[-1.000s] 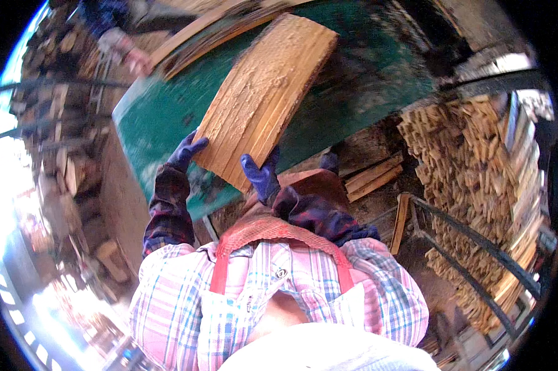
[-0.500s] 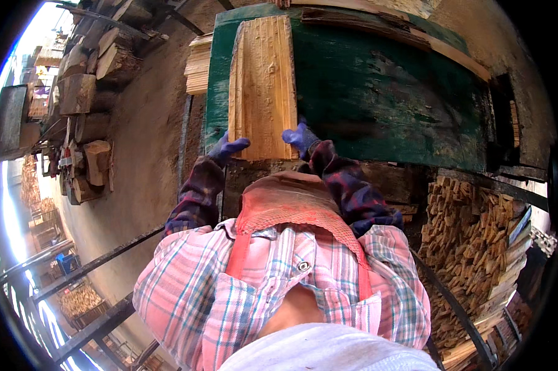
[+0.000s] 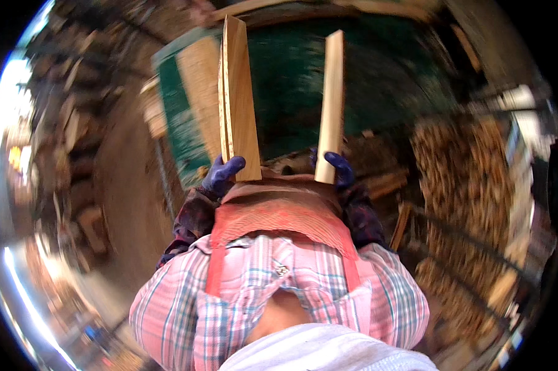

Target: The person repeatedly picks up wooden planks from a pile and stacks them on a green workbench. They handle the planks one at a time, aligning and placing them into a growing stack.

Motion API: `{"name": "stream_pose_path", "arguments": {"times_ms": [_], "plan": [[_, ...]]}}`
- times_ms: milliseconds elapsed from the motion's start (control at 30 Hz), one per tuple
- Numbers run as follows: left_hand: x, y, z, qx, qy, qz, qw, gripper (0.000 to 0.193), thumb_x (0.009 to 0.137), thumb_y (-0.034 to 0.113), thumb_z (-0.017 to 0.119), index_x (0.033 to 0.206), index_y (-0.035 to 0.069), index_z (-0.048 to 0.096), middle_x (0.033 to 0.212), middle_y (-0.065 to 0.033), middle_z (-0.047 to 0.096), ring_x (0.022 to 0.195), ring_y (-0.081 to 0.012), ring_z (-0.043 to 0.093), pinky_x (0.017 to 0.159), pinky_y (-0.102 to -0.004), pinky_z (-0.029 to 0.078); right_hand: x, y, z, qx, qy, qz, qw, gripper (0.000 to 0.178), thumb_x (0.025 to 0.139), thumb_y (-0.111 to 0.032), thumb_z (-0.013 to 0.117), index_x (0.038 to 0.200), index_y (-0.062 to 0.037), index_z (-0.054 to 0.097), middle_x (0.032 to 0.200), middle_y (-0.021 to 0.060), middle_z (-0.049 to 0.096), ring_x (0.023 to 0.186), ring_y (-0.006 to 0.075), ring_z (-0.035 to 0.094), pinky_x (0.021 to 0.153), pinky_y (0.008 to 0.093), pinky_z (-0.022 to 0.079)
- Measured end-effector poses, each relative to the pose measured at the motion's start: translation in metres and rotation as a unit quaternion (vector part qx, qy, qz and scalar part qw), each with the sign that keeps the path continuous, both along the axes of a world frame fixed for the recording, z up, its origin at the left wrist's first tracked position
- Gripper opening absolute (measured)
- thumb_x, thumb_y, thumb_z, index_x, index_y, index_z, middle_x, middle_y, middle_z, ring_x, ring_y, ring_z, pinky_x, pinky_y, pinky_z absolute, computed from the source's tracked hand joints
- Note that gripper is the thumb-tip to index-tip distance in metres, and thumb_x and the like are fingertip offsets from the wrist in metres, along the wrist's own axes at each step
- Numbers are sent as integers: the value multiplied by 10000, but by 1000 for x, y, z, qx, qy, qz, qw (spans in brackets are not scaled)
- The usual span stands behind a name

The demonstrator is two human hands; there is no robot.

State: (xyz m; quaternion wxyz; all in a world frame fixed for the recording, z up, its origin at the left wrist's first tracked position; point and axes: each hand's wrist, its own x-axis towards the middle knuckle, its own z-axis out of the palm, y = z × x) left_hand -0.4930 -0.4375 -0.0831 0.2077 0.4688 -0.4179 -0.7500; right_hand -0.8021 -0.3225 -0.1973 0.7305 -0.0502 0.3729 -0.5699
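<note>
My left hand (image 3: 222,176), in a purple-blue work glove, grips the near end of a pale wooden board (image 3: 245,117). A thin split edge runs along its left side; whether this is one piece or two together I cannot tell. A narrower wooden strip (image 3: 332,102) is pinched near its lower end by my right hand (image 3: 339,170), gloved alike. Both pieces point away from me, apart from each other, over the green tabletop (image 3: 285,80). Another flat wooden plank (image 3: 198,77) lies on the tabletop, partly behind the left board.
To the right rises a large stack of split wood (image 3: 464,204), with dark metal bars across it. Rough wood blocks (image 3: 78,123), blurred, are piled at the left. Long offcuts (image 3: 303,12) lie along the table's far edge.
My hands were at the sides of one wide piece lying on the tabletop. Now they hold two separate pieces, lifted and spread apart. The whole view has turned and blurred.
</note>
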Motion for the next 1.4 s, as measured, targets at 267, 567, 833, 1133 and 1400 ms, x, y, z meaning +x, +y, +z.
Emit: {"name": "stream_pose_path", "arguments": {"times_ms": [267,567,833,1133,1400], "plan": [[-172,-7,-18,250,87,-275,924,589,839,321,646,1281,-11,441,1127,-151,597,1008,-280,611,885,-420,509,9,93,-5,-7,-76,-307,949,470,838,-258,631,1189,31,516,971,123,629,872,212,619,791,326,512],[-269,11,-58,353,30,-482,802,645,821,332,649,1298,-35,417,1196,-186,565,1067,-303,588,921,-430,493,7,220,-98,75,-233,-608,755,423,826,-283,620,1115,16,547,921,119,618,823,297,602,808,388,503],[-321,62,-78,304,-107,-533,782,591,831,328,636,1265,-34,464,1110,-136,612,994,-267,616,887,-378,503,-142,305,-177,280,-38,-687,669,402,918,-342,540,1224,-83,516,1007,74,583,792,228,558,720,354,470],[-346,91,-102,-72,-152,-659,733,588,837,286,678,1293,12,426,1057,-129,613,912,-199,616,782,-333,502,-126,127,-107,95,72,-421,899,714,875,-413,609,1436,-93,305,1496,88,251,1364,278,272,1097,406,284],[-336,90,-92,203,-53,-491,845,520,878,279,641,1283,11,454,1100,-107,611,955,-184,626,771,-331,545,-92,164,-169,-25,244,-432,868,551,936,-365,511,1371,-48,395,1326,126,487,1219,217,469,1032,364,398]]}}
